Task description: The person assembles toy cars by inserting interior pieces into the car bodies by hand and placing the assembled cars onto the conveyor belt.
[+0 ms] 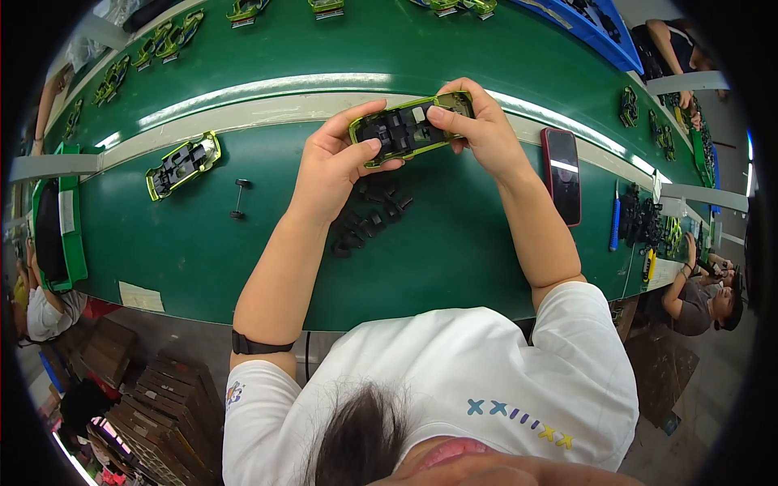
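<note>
Between both hands I hold a toy car body (399, 130), lime green at the rim with a black interior facing up. My left hand (336, 154) grips its left end, thumb pressed on the black inside. My right hand (480, 128) closes round the right end, its thumb lying over the interior. Below the car, several small black parts (366, 223) lie in a loose pile on the green table (429, 259). Left of my left arm, a wheel axle (240, 198) with two black wheels rests alone. Another green car body (184, 166) lies farther left.
A phone (562, 176) lies right of my right arm, beside a blue-handled tool (615, 223) and more black parts (642, 217). Green car bodies (170, 39) line the far belt. A blue bin (592, 28) stands far right, a green bin (69, 227) at left. Other people work at both sides.
</note>
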`<state>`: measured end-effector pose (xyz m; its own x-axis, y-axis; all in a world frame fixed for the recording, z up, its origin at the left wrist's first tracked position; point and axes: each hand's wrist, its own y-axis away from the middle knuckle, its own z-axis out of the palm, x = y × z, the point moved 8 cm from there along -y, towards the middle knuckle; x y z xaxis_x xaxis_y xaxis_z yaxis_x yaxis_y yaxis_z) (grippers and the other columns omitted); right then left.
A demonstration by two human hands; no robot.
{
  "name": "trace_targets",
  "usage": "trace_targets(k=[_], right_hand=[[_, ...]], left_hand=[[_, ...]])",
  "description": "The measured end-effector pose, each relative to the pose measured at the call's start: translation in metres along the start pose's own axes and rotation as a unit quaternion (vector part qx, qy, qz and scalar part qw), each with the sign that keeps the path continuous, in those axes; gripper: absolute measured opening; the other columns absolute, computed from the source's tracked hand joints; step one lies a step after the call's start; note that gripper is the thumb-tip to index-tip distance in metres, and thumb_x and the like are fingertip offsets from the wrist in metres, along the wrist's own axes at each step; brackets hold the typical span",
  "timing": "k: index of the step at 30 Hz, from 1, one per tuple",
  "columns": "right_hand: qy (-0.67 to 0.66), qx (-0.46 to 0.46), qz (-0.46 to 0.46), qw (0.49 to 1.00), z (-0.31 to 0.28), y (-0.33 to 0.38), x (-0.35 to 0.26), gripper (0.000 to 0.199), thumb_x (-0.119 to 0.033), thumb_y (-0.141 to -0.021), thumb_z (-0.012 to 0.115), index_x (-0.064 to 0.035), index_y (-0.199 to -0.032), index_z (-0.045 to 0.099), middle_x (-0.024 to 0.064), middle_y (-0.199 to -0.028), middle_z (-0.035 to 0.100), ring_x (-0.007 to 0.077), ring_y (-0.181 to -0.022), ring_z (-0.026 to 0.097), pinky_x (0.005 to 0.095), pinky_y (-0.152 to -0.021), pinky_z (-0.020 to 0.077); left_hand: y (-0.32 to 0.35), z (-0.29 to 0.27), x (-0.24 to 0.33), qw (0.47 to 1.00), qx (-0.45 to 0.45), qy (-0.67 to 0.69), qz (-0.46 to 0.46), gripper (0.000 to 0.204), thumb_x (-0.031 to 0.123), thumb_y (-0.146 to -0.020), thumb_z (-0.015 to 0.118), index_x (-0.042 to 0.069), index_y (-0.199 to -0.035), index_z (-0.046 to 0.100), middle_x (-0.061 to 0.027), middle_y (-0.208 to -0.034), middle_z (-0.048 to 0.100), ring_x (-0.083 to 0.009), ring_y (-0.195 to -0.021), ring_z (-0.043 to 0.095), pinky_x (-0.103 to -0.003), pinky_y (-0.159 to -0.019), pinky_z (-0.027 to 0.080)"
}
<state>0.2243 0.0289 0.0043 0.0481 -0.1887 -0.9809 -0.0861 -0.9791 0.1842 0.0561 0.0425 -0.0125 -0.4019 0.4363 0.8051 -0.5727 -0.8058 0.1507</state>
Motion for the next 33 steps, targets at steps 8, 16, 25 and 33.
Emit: trace_targets(k=[8, 16, 25, 33], right_hand=[[-0.022, -0.014, 0.005, 1.0, 0.004, -0.005, 0.008, 0.029, -0.027, -0.08, 0.071, -0.0075, -0.092, 0.053, -0.0006, -0.071, 0.054, 0.006, -0.056, 0.047, 0.0209, -0.045, 0.0353], [0.09, 0.152, -0.149, 0.973, -0.053, -0.009, -0.019, 0.039, -0.025, -0.085, 0.067, -0.0052, -0.114, 0.051, 0.0021, -0.085, 0.064, 0.008, -0.071, 0.057, 0.0195, -0.057, 0.0396], [0.375, -0.149, -0.242, 0.883, 0.077, 0.025, -0.024, 0.023, 0.0, -0.076, 0.065, -0.0068, -0.098, 0.065, 0.0043, -0.102, 0.063, 0.0185, -0.09, 0.059, 0.027, -0.066, 0.0451], [0.458, -0.119, -0.339, 0.813, 0.109, 0.018, -0.035, 0.038, 0.007, -0.069, 0.058, -0.0088, -0.102, 0.064, 0.0048, -0.11, 0.061, 0.0272, -0.104, 0.053, 0.0362, -0.085, 0.046]], left_hand=[[0.0, -0.006, 0.001, 1.0, 0.014, 0.01, -0.005, 0.043, -0.005, -0.082, 0.052, 0.001, -0.125, 0.05, -0.015, -0.108, 0.06, -0.0256, -0.091, 0.064, -0.033, -0.076, 0.058], [-0.011, -0.025, 0.012, 0.996, 0.055, 0.064, 0.032, 0.043, 0.0, -0.084, 0.05, -0.002, -0.127, 0.044, -0.0219, -0.112, 0.057, -0.0363, -0.092, 0.064, -0.035, -0.076, 0.057], [-0.006, -0.08, 0.044, 0.962, 0.172, 0.123, 0.171, 0.042, -0.006, -0.084, 0.044, -0.005, -0.126, 0.039, -0.0269, -0.108, 0.057, -0.0373, -0.088, 0.064, -0.036, -0.072, 0.059], [-0.006, -0.063, 0.041, 0.974, 0.137, 0.088, 0.158, 0.044, -0.004, -0.085, 0.041, -0.005, -0.129, 0.037, -0.0275, -0.113, 0.054, -0.0404, -0.095, 0.062, -0.036, -0.076, 0.058]])
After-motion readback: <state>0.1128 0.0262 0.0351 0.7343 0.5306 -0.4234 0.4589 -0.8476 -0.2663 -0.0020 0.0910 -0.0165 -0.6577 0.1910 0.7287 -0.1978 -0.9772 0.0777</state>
